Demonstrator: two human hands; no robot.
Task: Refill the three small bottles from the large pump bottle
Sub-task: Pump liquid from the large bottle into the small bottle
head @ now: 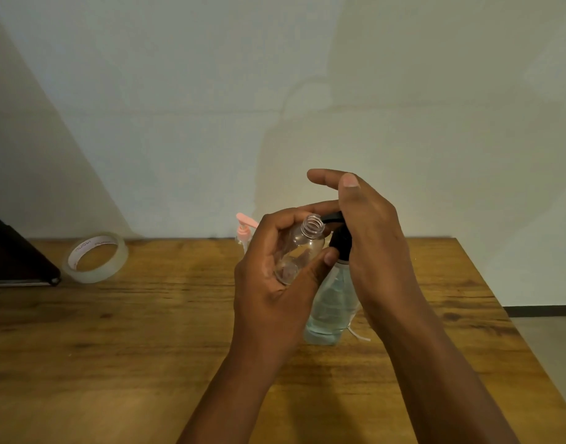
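Head cam, left to right: a tape roll [95, 257] sits on the wooden table [147, 331] near the wall, well apart from the action. Behind your left hand there's a pink-pump bottle [244, 231], mostly hidden, so I can't tell if it's filled. Your left hand [275, 283] is wrapped around the small clear bottle [302, 248], cap off, tilted so its threaded mouth sits right at the black nozzle. It looks empty, though it's hard to be sure through your fingers. The large pump bottle [331, 302] stands on the table with liquid in its lower part. Your right hand [365, 225] lies over the black pump head [339, 238] with the fingers fairly straight, pressing rather than gripping.

What could go wrong: that mouth is narrow, so if the nozzle isn't lined up over it, a pump squirts down the outside onto your fingers. A hard off-centre push could also tip the big bottle, since nothing is holding its body.
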